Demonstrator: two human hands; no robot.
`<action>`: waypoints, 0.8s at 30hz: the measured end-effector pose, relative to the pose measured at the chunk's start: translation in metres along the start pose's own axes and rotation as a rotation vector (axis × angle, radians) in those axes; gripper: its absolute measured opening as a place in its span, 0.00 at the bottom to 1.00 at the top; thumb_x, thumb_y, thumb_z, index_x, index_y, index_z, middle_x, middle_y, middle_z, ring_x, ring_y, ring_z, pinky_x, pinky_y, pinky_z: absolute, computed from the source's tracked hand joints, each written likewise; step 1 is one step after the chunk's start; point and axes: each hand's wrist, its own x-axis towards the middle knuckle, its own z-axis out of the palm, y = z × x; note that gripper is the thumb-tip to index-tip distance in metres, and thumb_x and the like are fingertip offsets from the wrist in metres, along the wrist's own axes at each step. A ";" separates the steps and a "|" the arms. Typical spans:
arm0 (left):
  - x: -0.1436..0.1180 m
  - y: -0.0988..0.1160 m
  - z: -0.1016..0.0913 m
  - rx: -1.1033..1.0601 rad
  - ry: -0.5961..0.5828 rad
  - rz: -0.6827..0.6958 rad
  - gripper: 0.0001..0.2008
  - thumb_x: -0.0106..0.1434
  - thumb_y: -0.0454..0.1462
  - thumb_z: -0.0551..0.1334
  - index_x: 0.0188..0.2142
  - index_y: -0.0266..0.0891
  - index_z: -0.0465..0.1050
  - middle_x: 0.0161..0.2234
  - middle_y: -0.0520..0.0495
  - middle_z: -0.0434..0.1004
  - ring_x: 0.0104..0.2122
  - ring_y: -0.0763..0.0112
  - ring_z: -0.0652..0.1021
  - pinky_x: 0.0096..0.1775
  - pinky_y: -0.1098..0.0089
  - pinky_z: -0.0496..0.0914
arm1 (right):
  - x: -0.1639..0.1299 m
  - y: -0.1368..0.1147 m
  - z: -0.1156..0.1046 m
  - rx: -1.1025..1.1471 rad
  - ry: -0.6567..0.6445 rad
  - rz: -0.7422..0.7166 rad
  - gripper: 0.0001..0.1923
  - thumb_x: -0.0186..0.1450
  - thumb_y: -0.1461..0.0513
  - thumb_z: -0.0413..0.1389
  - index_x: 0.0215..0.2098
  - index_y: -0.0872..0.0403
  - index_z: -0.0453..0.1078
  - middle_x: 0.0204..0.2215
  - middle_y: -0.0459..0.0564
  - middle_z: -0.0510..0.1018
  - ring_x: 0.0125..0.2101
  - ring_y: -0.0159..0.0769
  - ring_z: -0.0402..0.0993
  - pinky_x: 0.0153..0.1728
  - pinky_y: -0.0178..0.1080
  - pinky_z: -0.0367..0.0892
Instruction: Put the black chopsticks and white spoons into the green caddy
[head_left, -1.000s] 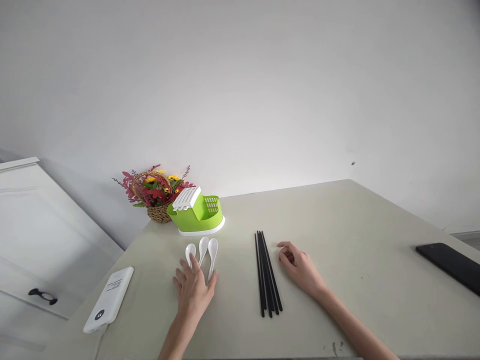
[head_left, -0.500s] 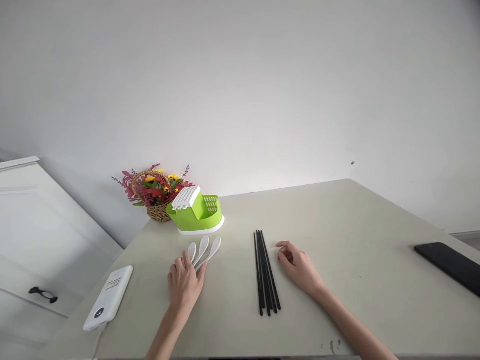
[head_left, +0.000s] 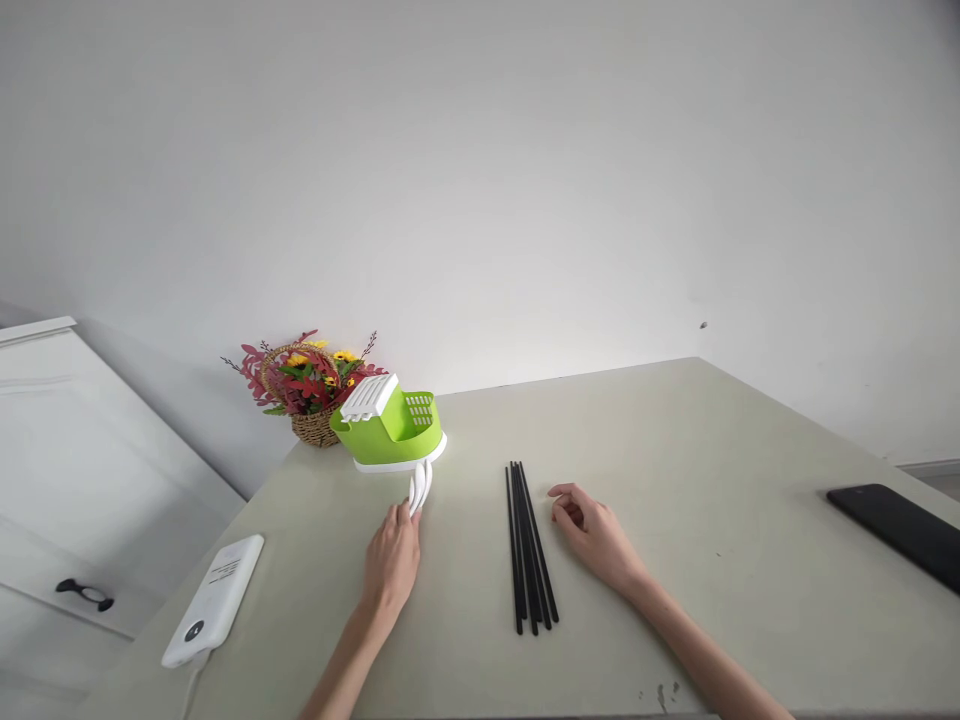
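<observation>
My left hand [head_left: 394, 556] is closed around several white spoons [head_left: 420, 486], gathered into a bundle with their bowls pointing away from me. Their handles are hidden in the fingers. Just beyond the bowls is a green utensil holder [head_left: 390, 435] with a white slatted lid and a white base. Black chopsticks [head_left: 529, 560] lie in a loose bundle in the middle of the table. To the right of them rests my right hand [head_left: 596, 540], its fingers loosely curled and apart, holding nothing.
A wicker basket of artificial flowers [head_left: 315, 428] stands behind the holder by the wall. On the left lies a white power bank [head_left: 215, 600] with a cable. A black phone [head_left: 896, 530] is at the table's right edge. A white cabinet [head_left: 97, 480] stands at far left.
The spoons, fanned out on the table before, are now drawn together in my left hand, which has moved slightly right. My right hand and the chopsticks have stayed put.
</observation>
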 end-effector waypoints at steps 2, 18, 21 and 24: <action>-0.002 0.016 -0.001 -0.118 0.013 0.027 0.18 0.76 0.38 0.43 0.49 0.38 0.70 0.40 0.41 0.76 0.38 0.60 0.80 0.36 0.65 0.71 | 0.000 -0.002 -0.001 0.044 0.003 0.006 0.16 0.70 0.51 0.48 0.47 0.49 0.70 0.33 0.48 0.80 0.31 0.39 0.75 0.35 0.41 0.71; -0.025 0.207 0.003 -0.311 -0.160 0.456 0.23 0.72 0.29 0.45 0.63 0.35 0.62 0.46 0.38 0.76 0.40 0.60 0.83 0.36 0.65 0.76 | 0.028 0.015 -0.030 0.209 0.058 0.053 0.25 0.73 0.44 0.44 0.59 0.49 0.62 0.41 0.49 0.80 0.44 0.40 0.79 0.50 0.43 0.72; -0.022 0.216 0.005 -0.353 -0.169 0.476 0.26 0.68 0.27 0.46 0.64 0.34 0.60 0.48 0.37 0.76 0.42 0.59 0.83 0.39 0.65 0.77 | 0.033 0.020 -0.035 0.141 0.043 0.045 0.21 0.74 0.47 0.42 0.55 0.49 0.64 0.36 0.46 0.79 0.38 0.38 0.78 0.45 0.42 0.72; -0.019 0.223 0.007 -0.385 -0.160 0.494 0.29 0.64 0.24 0.47 0.65 0.33 0.59 0.49 0.35 0.76 0.45 0.58 0.81 0.45 0.62 0.77 | 0.035 0.022 -0.037 0.079 0.046 0.002 0.19 0.74 0.50 0.41 0.54 0.49 0.65 0.38 0.47 0.78 0.38 0.38 0.76 0.46 0.43 0.71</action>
